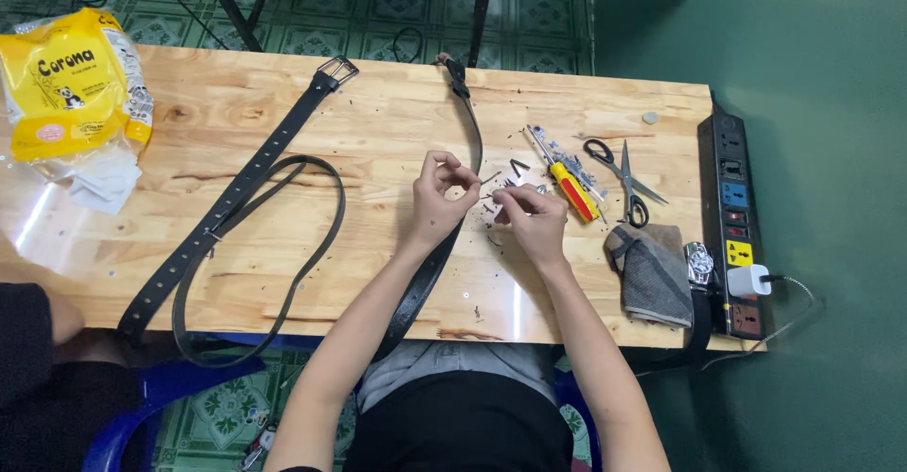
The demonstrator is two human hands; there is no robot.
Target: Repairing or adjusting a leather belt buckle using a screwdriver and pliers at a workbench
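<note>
- Lying across the wooden table (283, 274), a black belt (470, 141) passes beneath the left hand (436, 198) and runs from the far edge of the table down over the near edge.
- The left hand's fingers (452, 171) are pinched narrow on a very small piece just above the belt; what the piece is cannot be told.
- The right hand (531, 219) is set just right of the belt, its fingertips (503, 209) drawn close together over a scatter of small dark bits (505, 187); whether anything is gripped cannot be told.
- The belt's long axis is seen running away from the person, curving slightly, with one end pointing to the far edge of the table.
- Left of that belt, a second black belt (255, 165) with a metal buckle (337, 70) is laid slantwise and looped, its holes showing.
- Right of the belt, a red and yellow screwdriver (570, 184), a pair of scissors (624, 181), a grey cloth (652, 274) and a wristwatch (699, 264) are found, with a power strip (732, 222) at the table's right edge.
- Far left of the belt, a yellow packet (66, 80) is placed on the table.
- Beyond the table, a green patterned tile floor (378, 4) is seen.
</note>
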